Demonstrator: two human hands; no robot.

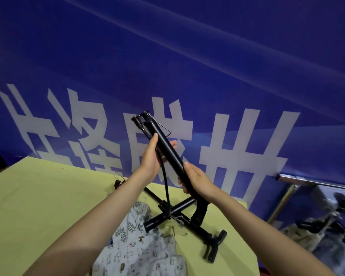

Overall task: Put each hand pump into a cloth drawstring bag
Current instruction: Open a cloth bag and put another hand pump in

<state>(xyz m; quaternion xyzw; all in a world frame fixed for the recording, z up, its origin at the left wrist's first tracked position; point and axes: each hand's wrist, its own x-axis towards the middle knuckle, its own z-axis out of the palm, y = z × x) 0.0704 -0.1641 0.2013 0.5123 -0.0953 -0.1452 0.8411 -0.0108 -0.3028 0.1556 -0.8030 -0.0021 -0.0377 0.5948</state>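
We hold a black hand pump (168,149) up in both hands above the far part of a yellow-green table (38,196), its barrel slanting from the upper left down to the lower right against a blue banner (187,56) with large white characters. Our left hand (150,160) grasps the middle of the barrel, thumb along the near side and fingertips showing past the far side. Our right hand (195,181) wraps around the lower part of the barrel, fingers curled under it. The pump's grip end (200,213) points down toward the table below our right wrist, and its thin black hose (166,186) hangs from the barrel between our two hands.

On the table beneath, two more black pumps (179,218) lie crossed over each other; one ends in a T-shaped handle (215,246) at the near right. Just near and left of them, a pale printed cloth drawstring bag (139,248) lies crumpled between our forearms, touching the end of one crossed pump. To the right, past the table's edge, stands a metal rail (307,181).
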